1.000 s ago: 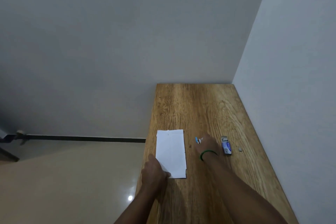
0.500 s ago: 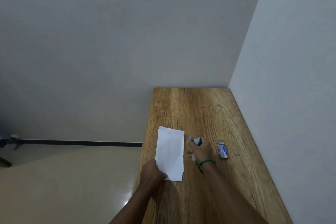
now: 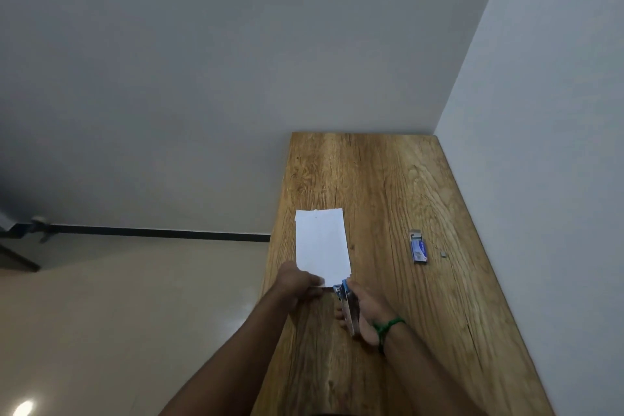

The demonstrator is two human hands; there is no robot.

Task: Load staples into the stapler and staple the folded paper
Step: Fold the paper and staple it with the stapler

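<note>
- Grey walls meet in a corner behind the wooden tabletop, which runs along the wall on our right.
- Folded white paper lies flat on the tabletop near its left edge.
- Our left hand rests on the near left corner of the paper, its grip closed on that corner, thumb on top.
- Our right hand, with a green band at the wrist, has its grip wrapped around the stapler.
- We see the stapler's blue and metal nose touching the near edge of the paper, close to its right corner.
- A blue staple box lies well apart to the right, one end pulled open.
- Just beside the box sits a small grey bit, too small for us to identify.
</note>
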